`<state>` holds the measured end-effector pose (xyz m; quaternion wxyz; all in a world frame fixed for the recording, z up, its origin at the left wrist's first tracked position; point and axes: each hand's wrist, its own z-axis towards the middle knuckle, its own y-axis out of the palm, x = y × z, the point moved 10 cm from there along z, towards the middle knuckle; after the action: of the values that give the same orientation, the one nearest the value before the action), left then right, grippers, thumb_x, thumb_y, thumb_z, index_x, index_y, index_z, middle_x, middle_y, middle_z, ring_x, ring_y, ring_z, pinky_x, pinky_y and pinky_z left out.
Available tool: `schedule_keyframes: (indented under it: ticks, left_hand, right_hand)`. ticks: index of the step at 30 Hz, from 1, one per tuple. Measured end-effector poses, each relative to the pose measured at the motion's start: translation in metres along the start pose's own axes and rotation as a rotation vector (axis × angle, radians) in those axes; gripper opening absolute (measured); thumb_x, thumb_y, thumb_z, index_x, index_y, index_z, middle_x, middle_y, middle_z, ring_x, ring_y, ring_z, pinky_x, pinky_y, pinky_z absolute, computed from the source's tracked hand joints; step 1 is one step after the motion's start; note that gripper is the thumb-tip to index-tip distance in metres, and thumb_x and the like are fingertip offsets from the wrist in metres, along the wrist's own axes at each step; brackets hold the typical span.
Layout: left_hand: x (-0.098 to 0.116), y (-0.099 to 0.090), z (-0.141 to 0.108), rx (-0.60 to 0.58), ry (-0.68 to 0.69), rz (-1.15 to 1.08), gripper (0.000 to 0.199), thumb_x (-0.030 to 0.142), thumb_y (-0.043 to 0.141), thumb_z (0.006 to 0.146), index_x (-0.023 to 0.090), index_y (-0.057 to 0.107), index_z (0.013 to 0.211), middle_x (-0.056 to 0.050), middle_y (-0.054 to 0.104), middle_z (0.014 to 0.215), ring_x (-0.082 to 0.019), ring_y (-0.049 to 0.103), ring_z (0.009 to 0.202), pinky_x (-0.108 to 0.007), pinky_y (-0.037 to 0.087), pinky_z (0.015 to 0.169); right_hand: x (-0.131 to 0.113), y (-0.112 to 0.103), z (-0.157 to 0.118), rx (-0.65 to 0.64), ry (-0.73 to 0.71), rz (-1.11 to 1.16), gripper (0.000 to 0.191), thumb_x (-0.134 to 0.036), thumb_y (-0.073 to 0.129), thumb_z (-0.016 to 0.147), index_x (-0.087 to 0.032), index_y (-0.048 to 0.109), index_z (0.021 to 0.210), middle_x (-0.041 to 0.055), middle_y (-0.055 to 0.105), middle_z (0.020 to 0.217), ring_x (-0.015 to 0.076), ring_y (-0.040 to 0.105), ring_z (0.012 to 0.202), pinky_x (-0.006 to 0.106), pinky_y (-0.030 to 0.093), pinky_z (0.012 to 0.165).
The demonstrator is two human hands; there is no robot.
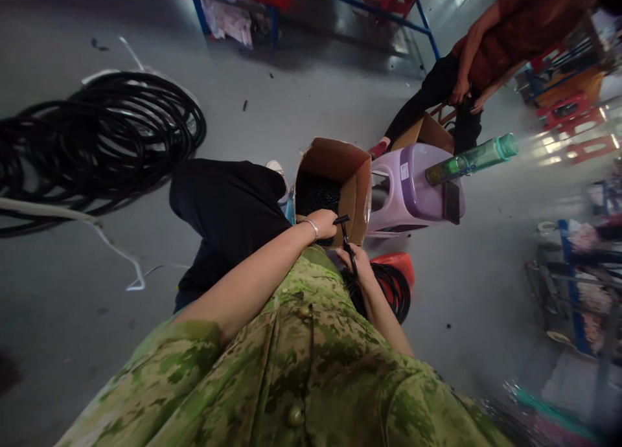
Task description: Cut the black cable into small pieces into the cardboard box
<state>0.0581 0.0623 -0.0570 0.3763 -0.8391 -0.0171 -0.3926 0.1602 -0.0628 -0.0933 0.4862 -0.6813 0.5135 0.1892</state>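
Closed around a short length of black tubing, my left hand is over the near edge of an open cardboard box. My right hand grips dark-handled scissors, whose tip meets the tubing or lies very close to it. Inside the box is a pile of small black pieces, too fine to make out singly. A coil of black tubing is partly hidden by my right forearm.
A purple stool bears a green bottle and a dark phone-like slab. A large black coil lies on the floor at left, near a white cord. A red bag is beside the smaller coil. Another person sits back right.
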Motion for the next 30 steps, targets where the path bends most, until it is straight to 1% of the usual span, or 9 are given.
schedule_keyframes:
  ticks: [3, 9, 13, 17, 22, 25, 30]
  left_hand:
    - [0.001, 0.002, 0.001, -0.015, 0.007, 0.012, 0.023, 0.021, 0.061, 0.073, 0.017, 0.076, 0.090, -0.014, 0.073, 0.094, -0.026, 0.068, 0.096, -0.027, 0.048, 0.083]
    - [0.003, 0.000, 0.001, -0.010, 0.011, 0.012, 0.023, 0.019, 0.061, 0.073, 0.018, 0.076, 0.090, -0.013, 0.073, 0.093, -0.026, 0.068, 0.095, -0.027, 0.048, 0.082]
    - [0.007, 0.001, 0.000, -0.021, 0.028, 0.047, 0.025, 0.020, 0.060, 0.074, 0.017, 0.075, 0.094, -0.013, 0.073, 0.095, -0.026, 0.068, 0.096, -0.026, 0.049, 0.081]
    - [0.012, 0.002, -0.002, -0.058, 0.056, 0.128, 0.028, 0.020, 0.056, 0.077, 0.016, 0.074, 0.098, -0.014, 0.073, 0.099, -0.025, 0.068, 0.097, -0.027, 0.049, 0.081]
    - [0.014, 0.000, -0.004, -0.066, 0.051, 0.149, 0.030, 0.022, 0.054, 0.079, 0.017, 0.073, 0.101, -0.012, 0.073, 0.101, -0.024, 0.068, 0.097, -0.026, 0.049, 0.080]
    - [0.014, 0.000, -0.005, -0.070, 0.056, 0.160, 0.030, 0.022, 0.054, 0.079, 0.018, 0.073, 0.102, -0.011, 0.073, 0.101, -0.023, 0.068, 0.097, -0.025, 0.049, 0.080]
    - [0.014, 0.002, -0.005, -0.084, 0.063, 0.182, 0.030, 0.022, 0.053, 0.080, 0.019, 0.072, 0.103, -0.010, 0.073, 0.102, -0.023, 0.068, 0.097, -0.025, 0.049, 0.079]
  right_hand:
    - [-0.003, -0.003, 0.000, 0.021, -0.014, -0.048, 0.043, -0.060, 0.065, 0.071, -0.018, 0.063, 0.076, 0.0003, 0.058, 0.062, 0.0136, 0.053, 0.058, 0.023, 0.042, 0.054]
    - [-0.016, -0.003, -0.004, 0.010, -0.052, -0.084, 0.041, -0.058, 0.063, 0.075, -0.017, 0.062, 0.071, 0.0015, 0.059, 0.060, 0.0146, 0.054, 0.055, 0.025, 0.041, 0.055]
    - [-0.015, -0.005, -0.003, 0.008, -0.065, -0.133, 0.041, -0.059, 0.063, 0.073, -0.018, 0.061, 0.069, 0.0019, 0.060, 0.060, 0.0155, 0.055, 0.057, 0.024, 0.041, 0.055]
    - [-0.016, -0.004, -0.002, 0.009, -0.100, -0.178, 0.044, -0.061, 0.059, 0.076, -0.018, 0.061, 0.069, 0.0028, 0.062, 0.062, 0.0166, 0.056, 0.062, 0.024, 0.042, 0.058]
    - [-0.014, -0.005, -0.003, 0.007, -0.115, -0.139, 0.045, -0.060, 0.057, 0.078, -0.016, 0.066, 0.076, 0.0043, 0.065, 0.069, 0.0178, 0.058, 0.068, 0.025, 0.044, 0.063]
    - [-0.012, -0.006, -0.003, 0.011, -0.104, -0.135, 0.044, -0.059, 0.058, 0.077, -0.017, 0.067, 0.077, 0.0045, 0.066, 0.069, 0.0182, 0.058, 0.068, 0.025, 0.044, 0.063]
    - [-0.016, -0.003, -0.003, 0.010, -0.125, -0.145, 0.041, -0.057, 0.059, 0.078, -0.017, 0.064, 0.071, 0.0035, 0.064, 0.066, 0.0173, 0.057, 0.063, 0.025, 0.043, 0.061]
